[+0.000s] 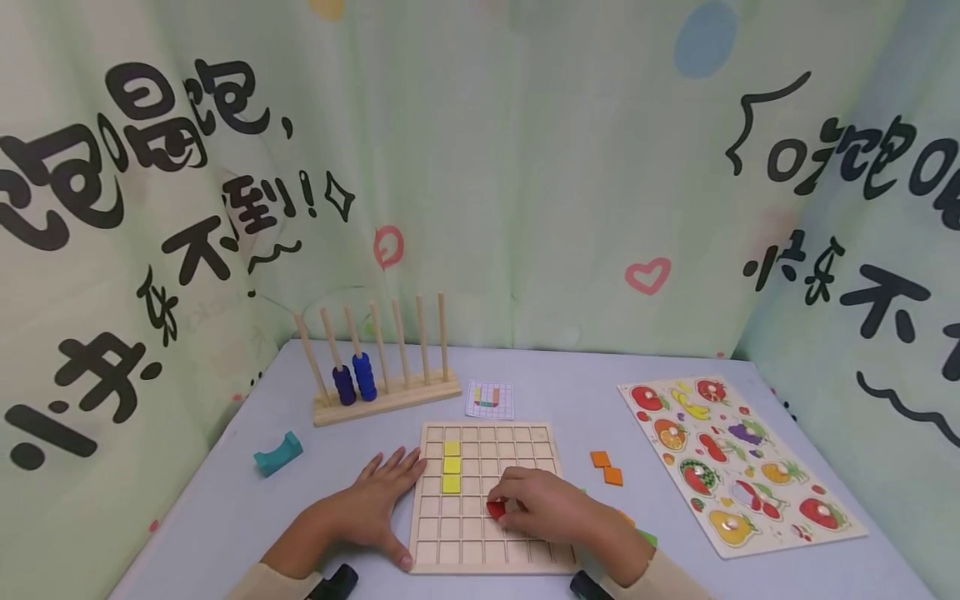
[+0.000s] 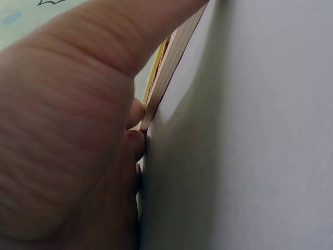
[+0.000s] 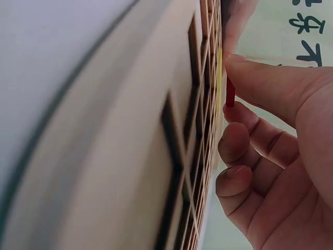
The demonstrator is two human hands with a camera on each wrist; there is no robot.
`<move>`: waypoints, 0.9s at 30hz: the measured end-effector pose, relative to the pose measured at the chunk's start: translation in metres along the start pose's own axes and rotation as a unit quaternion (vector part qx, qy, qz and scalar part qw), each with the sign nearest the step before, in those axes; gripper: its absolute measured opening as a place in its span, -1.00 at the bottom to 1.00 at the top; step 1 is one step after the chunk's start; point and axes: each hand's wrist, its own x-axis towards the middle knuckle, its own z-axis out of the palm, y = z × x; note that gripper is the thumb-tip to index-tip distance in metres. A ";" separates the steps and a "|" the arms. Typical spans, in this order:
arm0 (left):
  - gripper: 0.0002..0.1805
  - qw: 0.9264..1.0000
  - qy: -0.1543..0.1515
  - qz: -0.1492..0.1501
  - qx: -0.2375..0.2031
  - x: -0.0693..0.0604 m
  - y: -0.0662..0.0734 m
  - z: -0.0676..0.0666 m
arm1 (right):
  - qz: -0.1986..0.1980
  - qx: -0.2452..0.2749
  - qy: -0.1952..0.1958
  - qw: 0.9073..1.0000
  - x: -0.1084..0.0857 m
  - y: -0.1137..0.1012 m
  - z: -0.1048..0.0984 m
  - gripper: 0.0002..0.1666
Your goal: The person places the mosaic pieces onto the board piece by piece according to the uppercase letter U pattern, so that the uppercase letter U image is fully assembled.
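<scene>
A wooden grid board (image 1: 472, 564) lies on the table, with three yellow squares (image 1: 452, 466) in a column at its upper left. My left hand (image 1: 375, 506) rests at the board's left edge, fingers spread and straight; in the left wrist view the hand (image 2: 67, 120) lies against the board's side (image 2: 174, 62). My right hand (image 1: 551, 505) is over the board's middle and pinches a red square (image 1: 496, 509). In the right wrist view the red piece (image 3: 230, 92) is seen edge-on between thumb and finger of the right hand (image 3: 281, 140), close to the grid (image 3: 200, 99).
Behind the board lie a small pattern card (image 1: 490, 400) and a peg stand (image 1: 390, 402) with blue and purple rings. A teal piece (image 1: 279, 454) is at the left. Orange squares (image 1: 606, 467), a partly hidden green piece (image 1: 648, 537) and a fruit puzzle (image 1: 738, 467) are at the right.
</scene>
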 end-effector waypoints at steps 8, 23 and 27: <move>0.54 1.000 -0.003 -0.003 0.005 0.002 0.000 0.000 | -0.005 -0.001 -0.005 1.000 0.011 -0.009 0.005 -0.76; 0.52 1.000 -0.009 -0.009 0.000 0.002 0.001 -0.002 | 0.014 -0.024 -0.006 1.000 0.033 -0.026 0.014 -0.72; 0.51 1.000 -0.008 -0.007 -0.002 0.001 0.001 -0.002 | 0.014 -0.036 0.000 0.999 0.039 -0.028 0.017 -0.71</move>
